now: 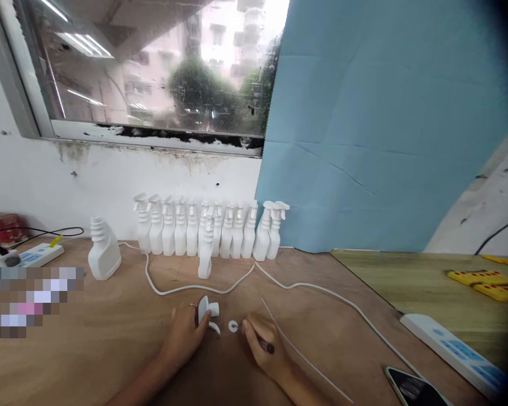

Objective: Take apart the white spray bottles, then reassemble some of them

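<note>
My left hand [188, 329] is closed round a white spray trigger head [207, 307], its collar facing right, just above the wooden table [122, 338]. In my right hand [265, 347] is a dark pen-like tool [266, 345], its tip side toward a small white ring-shaped piece [233, 326] between the hands. Whether the tip touches the ring cannot be made out. A thin white tube [305, 358] lies to the right of my right hand.
Several white spray bottles [180, 234] stand along the wall, one [205, 248] in front. A bottle without a head [104, 254] is at left. A white cable [186, 289] crosses the table. At right lie a phone [412, 389] and a power strip [452, 349].
</note>
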Demonstrator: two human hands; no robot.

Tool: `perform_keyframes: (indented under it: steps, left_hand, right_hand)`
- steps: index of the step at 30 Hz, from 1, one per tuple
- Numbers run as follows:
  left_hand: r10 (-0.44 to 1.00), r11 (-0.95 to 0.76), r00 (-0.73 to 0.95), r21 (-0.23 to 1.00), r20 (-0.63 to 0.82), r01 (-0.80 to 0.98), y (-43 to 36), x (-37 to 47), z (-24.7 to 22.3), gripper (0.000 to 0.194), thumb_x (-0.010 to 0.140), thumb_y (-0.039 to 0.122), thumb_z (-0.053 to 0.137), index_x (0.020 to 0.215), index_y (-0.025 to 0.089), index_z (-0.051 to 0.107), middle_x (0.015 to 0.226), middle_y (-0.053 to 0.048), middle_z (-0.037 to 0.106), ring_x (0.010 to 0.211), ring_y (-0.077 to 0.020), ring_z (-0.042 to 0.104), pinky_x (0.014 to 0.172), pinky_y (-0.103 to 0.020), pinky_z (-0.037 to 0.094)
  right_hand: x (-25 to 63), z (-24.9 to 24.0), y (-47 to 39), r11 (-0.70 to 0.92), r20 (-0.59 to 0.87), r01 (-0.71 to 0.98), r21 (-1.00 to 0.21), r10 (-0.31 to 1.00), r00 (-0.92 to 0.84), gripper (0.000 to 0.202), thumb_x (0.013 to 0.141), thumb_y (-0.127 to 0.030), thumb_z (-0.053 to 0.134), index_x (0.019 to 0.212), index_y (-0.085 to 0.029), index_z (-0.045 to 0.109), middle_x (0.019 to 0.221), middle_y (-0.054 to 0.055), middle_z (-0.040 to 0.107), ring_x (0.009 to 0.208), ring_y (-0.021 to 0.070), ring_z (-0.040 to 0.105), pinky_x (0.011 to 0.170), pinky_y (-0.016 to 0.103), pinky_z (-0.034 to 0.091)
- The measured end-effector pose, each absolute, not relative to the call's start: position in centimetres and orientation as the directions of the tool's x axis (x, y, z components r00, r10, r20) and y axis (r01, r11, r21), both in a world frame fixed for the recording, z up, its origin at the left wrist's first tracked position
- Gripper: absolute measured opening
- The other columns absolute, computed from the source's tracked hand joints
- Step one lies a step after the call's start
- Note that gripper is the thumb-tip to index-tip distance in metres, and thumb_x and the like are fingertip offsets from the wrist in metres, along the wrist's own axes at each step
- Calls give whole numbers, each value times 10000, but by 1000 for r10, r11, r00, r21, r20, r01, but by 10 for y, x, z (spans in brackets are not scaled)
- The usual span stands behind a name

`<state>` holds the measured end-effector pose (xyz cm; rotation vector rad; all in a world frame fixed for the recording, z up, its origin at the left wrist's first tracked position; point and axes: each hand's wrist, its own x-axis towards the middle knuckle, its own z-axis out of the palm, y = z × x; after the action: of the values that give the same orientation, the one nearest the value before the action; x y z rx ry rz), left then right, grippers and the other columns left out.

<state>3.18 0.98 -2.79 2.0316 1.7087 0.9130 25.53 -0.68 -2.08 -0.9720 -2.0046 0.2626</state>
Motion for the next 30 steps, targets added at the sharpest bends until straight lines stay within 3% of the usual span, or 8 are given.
perform_keyframes:
  steps: [3, 8, 14, 18, 20, 24, 27, 30]
  left_hand:
    - [971, -228, 130, 620, 200, 751, 4, 34, -26, 526, 923, 500, 396, 1294, 166, 560, 878, -87, 661, 879, -285, 590, 873, -446, 394]
    - [935, -348, 250, 796, 253, 496, 2, 34, -33, 467, 924, 433, 458, 1344, 229, 485, 1125, -77, 648, 1057, -233, 575, 973, -399, 407]
    - [800, -466, -53, 675, 597, 571, 61, 32, -40, 537, 877, 367, 525, 1356, 162, 397, 1335, -164, 494, 1246, -280, 474, 1014, -474, 410]
    - [776, -373, -145, 632, 614, 679, 106, 34, -32, 735, 782, 420, 638, 1391, 122, 356, 1411, -214, 435, 1325, -332, 403, 1075, -496, 350]
    - [798, -339, -159, 652, 581, 678, 118, 37, -32, 672, 760, 417, 660, 1324, 117, 450, 1319, -220, 535, 1245, -352, 496, 1013, -490, 410]
    - [829, -277, -208, 705, 519, 653, 120, 38, -36, 318, 848, 355, 533, 1041, 118, 618, 952, -187, 690, 931, -336, 659, 809, -468, 504]
    - [814, -310, -213, 714, 541, 628, 106, 33, -34, 300, 878, 322, 471, 1073, 129, 593, 1021, -165, 670, 993, -302, 632, 863, -451, 493]
    - [789, -377, -182, 697, 587, 611, 84, 29, -27, 343, 895, 324, 460, 1171, 138, 543, 1115, -141, 629, 1078, -274, 591, 934, -439, 471]
  right_hand:
    - [262, -25, 5, 542, 621, 550, -636, 782, -53, 365, 980, -286, 386, 643, -183, 479, 590, -14, 458, 557, 121, 449, 562, 257, 324]
    - [266, -18, 12, 452, 554, 437, -778, 821, 137, 347, 971, -364, 412, 700, -179, 526, 645, -12, 482, 605, 128, 464, 577, 242, 350]
    - [262, -19, 11, 447, 528, 388, -806, 839, 130, 317, 961, -396, 424, 795, -173, 578, 696, 4, 538, 635, 139, 498, 588, 241, 369]
    - [261, -20, 11, 431, 511, 375, -821, 847, 144, 300, 947, -410, 449, 827, -172, 586, 684, 3, 550, 622, 139, 507, 582, 236, 383]
    - [261, -19, 11, 427, 503, 359, -830, 851, 151, 291, 938, -418, 467, 838, -174, 589, 661, -5, 543, 603, 137, 510, 574, 232, 393]
    - [262, -18, 8, 439, 499, 318, -841, 855, 142, 302, 917, -442, 495, 851, -171, 614, 665, 2, 574, 614, 149, 561, 599, 236, 439]
    - [264, -21, 7, 447, 506, 307, -840, 850, 148, 357, 918, -458, 481, 817, -162, 652, 728, 45, 641, 705, 186, 621, 668, 262, 466]
    - [264, -21, 9, 384, 457, 286, -878, 851, 259, 482, 906, -522, 464, 658, -153, 650, 574, 39, 600, 551, 177, 575, 581, 276, 432]
